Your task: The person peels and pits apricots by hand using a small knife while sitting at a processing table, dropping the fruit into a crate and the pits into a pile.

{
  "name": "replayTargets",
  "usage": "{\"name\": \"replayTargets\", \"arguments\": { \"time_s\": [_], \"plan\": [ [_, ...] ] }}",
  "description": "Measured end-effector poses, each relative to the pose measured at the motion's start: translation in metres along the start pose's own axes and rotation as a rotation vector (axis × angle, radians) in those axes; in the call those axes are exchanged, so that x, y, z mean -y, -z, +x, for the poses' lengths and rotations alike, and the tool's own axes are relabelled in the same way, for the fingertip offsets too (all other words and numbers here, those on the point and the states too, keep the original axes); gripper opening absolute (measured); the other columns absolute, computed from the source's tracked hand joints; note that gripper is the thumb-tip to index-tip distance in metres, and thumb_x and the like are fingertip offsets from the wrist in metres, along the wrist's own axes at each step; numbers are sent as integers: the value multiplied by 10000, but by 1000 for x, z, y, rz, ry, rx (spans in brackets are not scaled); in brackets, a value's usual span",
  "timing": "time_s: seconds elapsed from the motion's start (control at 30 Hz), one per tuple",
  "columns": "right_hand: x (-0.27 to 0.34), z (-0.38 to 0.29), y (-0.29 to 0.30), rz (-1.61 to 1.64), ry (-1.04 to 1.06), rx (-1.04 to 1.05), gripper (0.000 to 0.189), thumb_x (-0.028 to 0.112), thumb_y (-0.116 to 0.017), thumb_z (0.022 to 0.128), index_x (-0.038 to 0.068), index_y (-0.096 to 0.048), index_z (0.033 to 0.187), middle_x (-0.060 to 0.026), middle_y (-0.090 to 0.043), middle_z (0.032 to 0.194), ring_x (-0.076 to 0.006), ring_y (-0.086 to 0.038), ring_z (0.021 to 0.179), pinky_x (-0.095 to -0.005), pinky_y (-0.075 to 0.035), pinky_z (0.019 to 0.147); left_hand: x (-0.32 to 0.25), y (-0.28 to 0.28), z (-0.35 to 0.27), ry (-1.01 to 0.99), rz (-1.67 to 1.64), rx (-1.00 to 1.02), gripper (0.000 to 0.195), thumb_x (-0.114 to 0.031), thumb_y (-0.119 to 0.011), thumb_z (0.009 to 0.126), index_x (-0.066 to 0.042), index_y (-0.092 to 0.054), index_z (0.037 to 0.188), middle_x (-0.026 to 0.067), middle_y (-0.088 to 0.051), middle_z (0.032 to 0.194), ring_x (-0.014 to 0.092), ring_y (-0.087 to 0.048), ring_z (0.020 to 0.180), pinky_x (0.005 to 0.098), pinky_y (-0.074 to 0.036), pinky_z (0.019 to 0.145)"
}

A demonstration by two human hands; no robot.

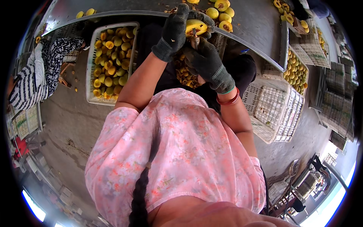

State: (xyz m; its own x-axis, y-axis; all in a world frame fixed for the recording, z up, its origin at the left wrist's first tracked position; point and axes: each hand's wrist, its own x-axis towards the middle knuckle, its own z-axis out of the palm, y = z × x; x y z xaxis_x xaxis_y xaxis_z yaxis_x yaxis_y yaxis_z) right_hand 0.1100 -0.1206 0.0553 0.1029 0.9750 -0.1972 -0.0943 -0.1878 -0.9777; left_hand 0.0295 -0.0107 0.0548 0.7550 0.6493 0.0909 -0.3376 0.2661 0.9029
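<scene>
My left hand (177, 32), in a dark knit work glove, grips a yellow, cut stone fruit (196, 27) at the metal table's edge. In my right hand (204, 55), gloved the same way, is a small hand tool (194, 39); its narrow metal tip touches the brown hollow of the fruit. The tool's exact kind cannot be told. Below both hands, between my knees, lie many orange-yellow scraps (187, 75), partly hidden by the right glove. Several yellow fruits (225, 17) rest on the tabletop just beyond.
A white crate (88, 71) full of fruit halves stands at the left. On the right are a tipped white plastic crate (269, 105) and another crate of fruit (295, 72). The steel table's rim (249, 46) crosses ahead. A person (34, 76) in striped clothing sits at far left.
</scene>
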Motion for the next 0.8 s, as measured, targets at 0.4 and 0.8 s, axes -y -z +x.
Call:
{"name": "replayTargets", "arguments": {
  "time_s": [0.4,0.8],
  "plan": [
    [-8,-8,6,285,-240,137,62,136,-544,889,91,-518,923,52,-392,600,-39,-334,469,-211,-267,407,59,38,12,-94,24,-26,531,-443,-337,961,-8,-635,901,63,-650,815,131,-620,756,268,-510,704],
    [-27,-12,15,392,-309,186,62,144,-539,882,88,-512,875,32,-393,569,-64,-339,423,-206,-273,369,42,21,16,-10,84,-270,562,-475,-350,949,-1,-627,831,70,-630,761,141,-588,720,289,-486,700]
  ]
}}
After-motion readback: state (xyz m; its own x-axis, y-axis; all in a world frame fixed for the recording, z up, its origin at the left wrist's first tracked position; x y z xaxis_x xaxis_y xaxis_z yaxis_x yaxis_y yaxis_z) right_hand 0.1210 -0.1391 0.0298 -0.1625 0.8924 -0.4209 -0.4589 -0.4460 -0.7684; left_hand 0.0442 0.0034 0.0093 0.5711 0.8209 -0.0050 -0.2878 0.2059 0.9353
